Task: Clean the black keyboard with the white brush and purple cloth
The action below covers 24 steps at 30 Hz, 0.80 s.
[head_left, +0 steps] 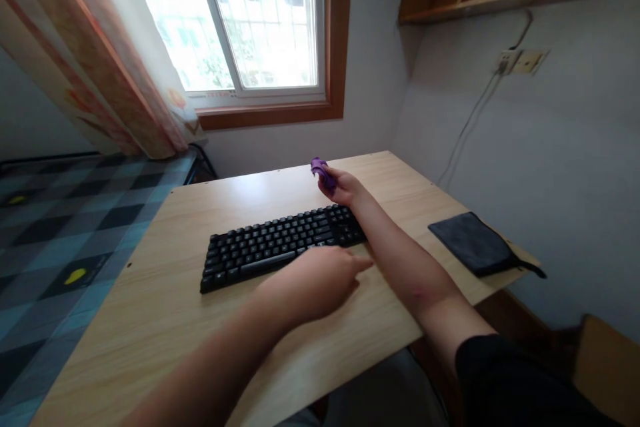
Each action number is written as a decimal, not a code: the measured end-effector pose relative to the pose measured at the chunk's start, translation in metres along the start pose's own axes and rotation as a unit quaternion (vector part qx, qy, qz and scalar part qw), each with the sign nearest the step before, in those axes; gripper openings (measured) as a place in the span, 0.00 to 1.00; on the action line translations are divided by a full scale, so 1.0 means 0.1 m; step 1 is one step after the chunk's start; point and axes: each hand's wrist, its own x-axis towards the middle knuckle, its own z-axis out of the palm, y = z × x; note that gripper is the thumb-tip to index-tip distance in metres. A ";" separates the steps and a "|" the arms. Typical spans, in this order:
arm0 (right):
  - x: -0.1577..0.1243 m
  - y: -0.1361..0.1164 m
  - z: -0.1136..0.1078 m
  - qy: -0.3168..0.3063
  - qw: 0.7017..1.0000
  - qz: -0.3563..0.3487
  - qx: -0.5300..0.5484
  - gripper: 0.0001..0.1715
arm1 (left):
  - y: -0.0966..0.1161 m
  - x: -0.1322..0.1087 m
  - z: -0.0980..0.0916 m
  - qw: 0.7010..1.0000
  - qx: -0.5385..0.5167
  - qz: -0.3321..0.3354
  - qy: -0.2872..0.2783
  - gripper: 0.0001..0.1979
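A black keyboard lies at a slant across the wooden table, its keys facing up. Beyond its far right corner, my right hand is raised and closed on a purple soft lump; whether it is cloth or putty I cannot tell. Part of the lump sticks out past the fingers and thumb. My left hand hovers over the keyboard's near edge, back of the hand up. Its index finger stretches to the right, towards my right forearm, and the other fingers are mostly hidden beneath. Nothing shows in it.
A dark flat pouch with a strap lies at the right edge of the wooden table. On the left is a bed with a checked cover. A window, a curtain and a wall socket with a cord are behind.
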 end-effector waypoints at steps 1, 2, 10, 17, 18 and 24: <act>0.02 -0.03 -0.05 0.010 1.000 -0.005 0.011 0.11 | 0.09 0.00 0.09 0.998 0.016 0.007 -0.055 0.20; 0.03 -0.05 -0.09 0.019 1.000 -0.009 0.019 0.11 | 0.17 0.00 0.17 0.995 0.035 0.011 -0.090 0.21; 0.09 -0.13 -0.16 0.042 0.998 -0.027 0.047 0.13 | 0.47 0.04 0.44 0.985 0.075 0.014 -0.154 0.40; 0.11 -0.12 -0.16 0.031 0.997 -0.025 0.060 0.13 | 0.50 0.13 0.75 0.990 0.074 0.041 -0.116 0.42; 0.11 -0.12 -0.16 0.030 0.997 -0.025 0.064 0.13 | 0.51 0.13 0.79 0.990 0.075 0.045 -0.115 0.43; 0.12 -0.13 -0.17 0.029 0.996 -0.027 0.079 0.12 | 0.61 0.08 0.89 0.988 0.112 0.047 -0.098 0.43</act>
